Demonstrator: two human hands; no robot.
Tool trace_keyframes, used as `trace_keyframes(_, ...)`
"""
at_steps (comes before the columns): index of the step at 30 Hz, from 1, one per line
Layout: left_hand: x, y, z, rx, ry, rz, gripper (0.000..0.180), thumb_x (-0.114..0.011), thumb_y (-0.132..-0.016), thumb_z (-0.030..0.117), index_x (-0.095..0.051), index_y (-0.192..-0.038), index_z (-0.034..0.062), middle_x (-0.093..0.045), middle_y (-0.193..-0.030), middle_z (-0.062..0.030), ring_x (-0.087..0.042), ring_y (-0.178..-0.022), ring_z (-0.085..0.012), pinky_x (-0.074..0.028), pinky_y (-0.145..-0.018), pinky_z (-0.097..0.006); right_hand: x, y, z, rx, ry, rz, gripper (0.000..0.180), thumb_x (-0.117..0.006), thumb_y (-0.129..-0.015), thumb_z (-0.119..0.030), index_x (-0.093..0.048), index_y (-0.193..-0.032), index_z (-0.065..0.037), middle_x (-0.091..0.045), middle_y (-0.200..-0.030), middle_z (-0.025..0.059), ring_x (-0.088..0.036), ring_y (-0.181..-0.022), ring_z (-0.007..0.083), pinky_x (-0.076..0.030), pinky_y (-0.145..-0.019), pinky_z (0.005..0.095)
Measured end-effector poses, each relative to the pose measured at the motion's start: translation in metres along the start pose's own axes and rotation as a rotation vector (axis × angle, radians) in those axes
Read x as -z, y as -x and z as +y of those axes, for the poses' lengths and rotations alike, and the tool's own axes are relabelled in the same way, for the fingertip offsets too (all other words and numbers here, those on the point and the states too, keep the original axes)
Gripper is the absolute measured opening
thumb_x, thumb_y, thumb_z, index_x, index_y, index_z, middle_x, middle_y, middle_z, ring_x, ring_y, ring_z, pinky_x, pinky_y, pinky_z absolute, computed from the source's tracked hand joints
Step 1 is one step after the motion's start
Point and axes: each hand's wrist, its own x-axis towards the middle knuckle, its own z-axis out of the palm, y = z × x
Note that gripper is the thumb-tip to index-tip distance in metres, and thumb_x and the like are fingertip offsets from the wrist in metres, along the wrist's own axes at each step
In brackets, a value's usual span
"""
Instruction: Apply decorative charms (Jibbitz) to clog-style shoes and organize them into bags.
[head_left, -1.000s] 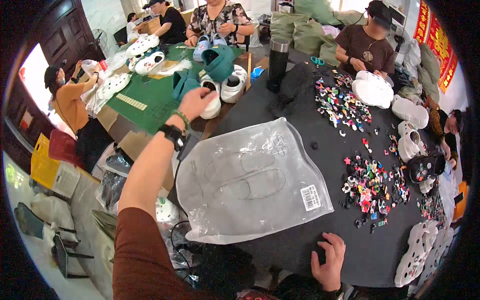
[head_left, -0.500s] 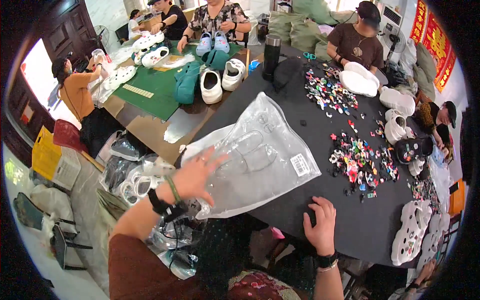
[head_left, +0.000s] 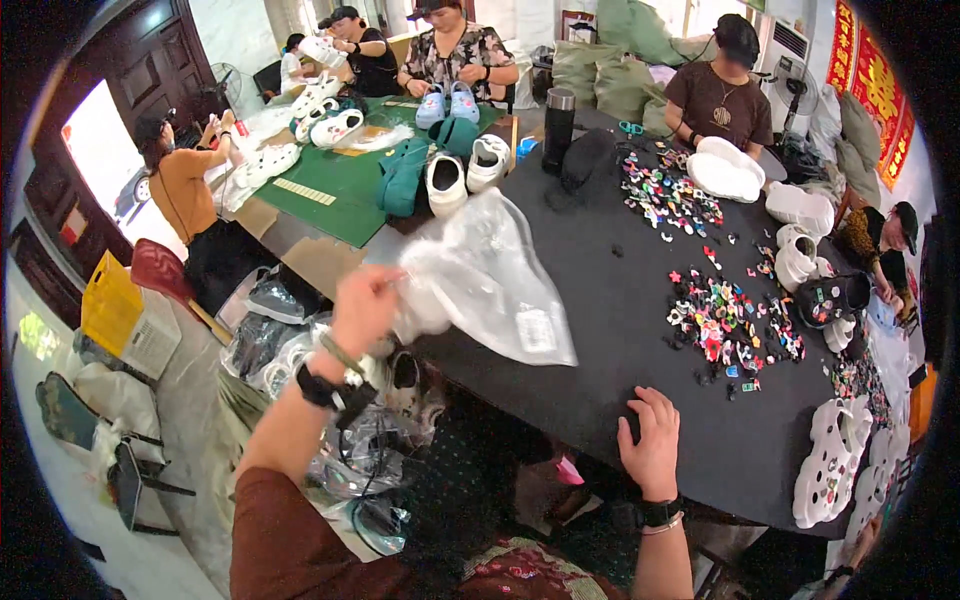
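Note:
My left hand pinches a clear plastic bag at its left end, and the bag stretches crumpled and partly blurred over the black table. A small white label sits near the bag's right corner. My right hand lies at the table's near edge with its fingers extended, holding nothing. Beyond my right hand, small colourful shoe charms are spread in a loose heap.
White clogs stand at the right edge. A black bottle and a dark cap are at the back. Bagged shoes lie below my left arm. Several people work around the tables, one behind a white clog pair.
My left hand has closed on the bag's left end. The bag has bunched up and shifted left and away from me, while my right hand stays on the table edge.

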Motion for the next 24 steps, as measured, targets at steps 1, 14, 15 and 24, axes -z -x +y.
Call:
trace_keyframes(1, 0.010, -0.032, -0.010, 0.212, -0.057, -0.093, 0.020, -0.061, -0.080, 0.005, -0.073, -0.096, 0.0004, -0.069, -0.075, -0.0140, -0.064, -0.065, -0.0197, -0.050, -0.060, -0.033, 0.001, 0.001, 0.001, -0.015, 0.013, -0.003, 0.030, -0.070, -0.081, -0.010, -0.060, -0.108, -0.003, -0.058, -0.125, 0.0139, -0.051, -0.122, 0.0346, -0.040, -0.102, 0.0472)
trace_keyframes(14, 0.048, -0.182, -0.173, 0.298, -0.035, 0.528, 0.062, -0.064, -0.089, 0.034, -0.047, -0.143, 0.0075, -0.036, -0.149, -0.0263, -0.025, -0.144, -0.0363, -0.029, -0.114, -0.045, 0.002, 0.001, -0.005, -0.008, -0.019, 0.010, 0.029, -0.070, -0.080, -0.010, -0.060, -0.106, -0.003, -0.059, -0.124, 0.0140, -0.052, -0.121, 0.0349, -0.041, -0.101, 0.0477)
trace_keyframes(15, 0.037, -0.164, -0.174, 0.303, -0.318, 0.400, 0.071, -0.068, -0.086, 0.043, -0.046, -0.145, 0.0104, -0.036, -0.148, -0.0318, -0.023, -0.146, -0.0403, -0.021, -0.118, -0.046, 0.001, 0.000, -0.005, 0.007, -0.026, 0.020, 0.029, -0.070, -0.080, -0.010, -0.060, -0.106, -0.003, -0.059, -0.123, 0.0140, -0.052, -0.120, 0.0348, -0.041, -0.101, 0.0477)
trace_keyframes(24, -0.055, 0.040, 0.006, -0.026, -0.187, -0.090, 0.052, -0.064, -0.091, 0.015, -0.050, -0.141, 0.0075, -0.032, -0.154, -0.0226, -0.029, -0.143, -0.0394, -0.027, -0.115, -0.047, 0.003, -0.008, 0.003, 0.056, -0.081, 0.065, 0.027, -0.068, -0.083, -0.016, -0.062, -0.106, -0.002, -0.060, -0.121, 0.0146, -0.054, -0.118, 0.0331, -0.042, -0.100, 0.0451)
